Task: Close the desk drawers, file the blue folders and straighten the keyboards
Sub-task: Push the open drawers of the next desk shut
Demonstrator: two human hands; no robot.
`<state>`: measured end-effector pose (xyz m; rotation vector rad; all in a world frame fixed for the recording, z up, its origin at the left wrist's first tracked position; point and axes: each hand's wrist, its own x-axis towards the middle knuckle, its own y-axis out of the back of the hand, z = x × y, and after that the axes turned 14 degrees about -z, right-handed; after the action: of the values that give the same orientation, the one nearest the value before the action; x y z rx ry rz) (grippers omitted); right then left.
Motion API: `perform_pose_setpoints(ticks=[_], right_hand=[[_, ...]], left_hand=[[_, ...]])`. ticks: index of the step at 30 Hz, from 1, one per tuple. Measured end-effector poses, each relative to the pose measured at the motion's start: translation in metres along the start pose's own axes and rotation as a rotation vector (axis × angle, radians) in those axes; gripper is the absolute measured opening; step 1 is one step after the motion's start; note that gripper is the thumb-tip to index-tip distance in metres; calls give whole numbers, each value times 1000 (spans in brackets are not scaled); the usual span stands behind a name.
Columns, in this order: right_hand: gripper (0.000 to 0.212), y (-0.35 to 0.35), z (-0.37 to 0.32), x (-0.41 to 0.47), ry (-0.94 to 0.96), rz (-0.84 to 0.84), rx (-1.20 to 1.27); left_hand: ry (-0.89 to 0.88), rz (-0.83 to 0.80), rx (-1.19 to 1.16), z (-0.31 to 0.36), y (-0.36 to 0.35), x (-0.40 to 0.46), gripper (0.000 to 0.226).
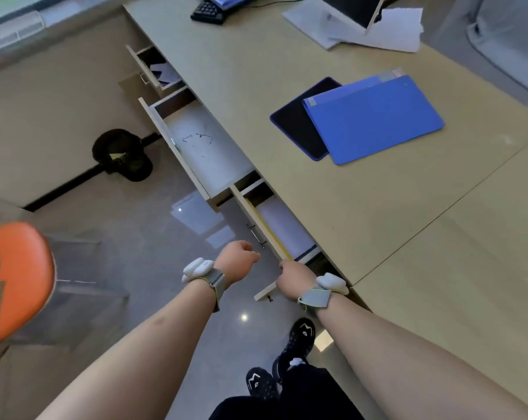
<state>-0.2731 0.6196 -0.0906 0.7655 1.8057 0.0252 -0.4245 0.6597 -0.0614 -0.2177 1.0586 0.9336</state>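
Nearest drawer (282,228) stands open, right hand (293,275) fingers gripping its front edge; left hand (237,259) fisted, empty.

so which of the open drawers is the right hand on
The nearest drawer, the one with the yellow strip inside. The right hand rests on its front edge; the middle drawer and the far drawer are untouched.

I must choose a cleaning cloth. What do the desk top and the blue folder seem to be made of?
The beige flat desk top looks like matte laminate over board: even colour, a straight panel seam. The blue rectangular folder looks like smooth plastic with a slight sheen, though coated card is possible.
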Motion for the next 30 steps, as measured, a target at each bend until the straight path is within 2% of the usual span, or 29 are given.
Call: perform_pose_setpoints(ticks=[1,4,9,13,17,23,27,30], right_hand=[[27,-1,1,4,-2,-8,14],[25,-2,7,24,-4,-43,37],[34,-7,5,47,-32,-3,115],[32,-14,4,57,-41,29,145],[26,-19,16,60,-70,142,109],[41,-21,36,66,-76,256,197],[59,-24,50,83,-120,334,252],[62,-28,57,98,-131,406,261]], left_hand=[[5,4,19,1,0,7,6],[31,9,67,10,-4,33,24],[12,-43,198,19,-9,68,2],[-11,-79,268,15,-15,91,21],[-44,-141,350,20,-21,102,3],[-112,-169,428,35,-39,117,27],[-146,-201,475,39,-45,133,56],[-173,-222,496,36,-45,147,66]])
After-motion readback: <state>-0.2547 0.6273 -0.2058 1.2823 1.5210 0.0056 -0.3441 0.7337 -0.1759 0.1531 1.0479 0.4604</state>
